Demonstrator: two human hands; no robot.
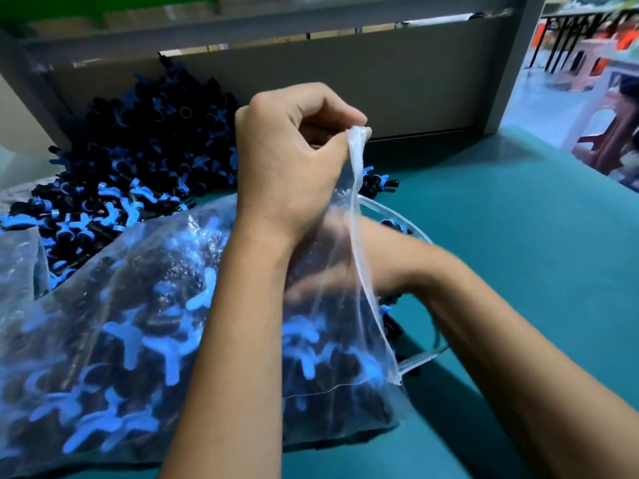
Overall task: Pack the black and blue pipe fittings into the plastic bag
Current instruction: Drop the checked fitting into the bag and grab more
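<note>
While left fingers (349, 133) pinch its rim, plastic bag (103, 323) full of fittings (131, 340); right fingers' grip unclear

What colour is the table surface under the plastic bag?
Teal green, seen best in the head view: the table beside the plastic bag.

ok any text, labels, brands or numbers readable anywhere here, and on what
None can be read.
plastic bag: clear film, no print visible.
pipe fittings: no markings legible.
grey panel behind the pile: the tape strips along its top edge look blank.
Background at upper right: too blurred to tell.
</note>
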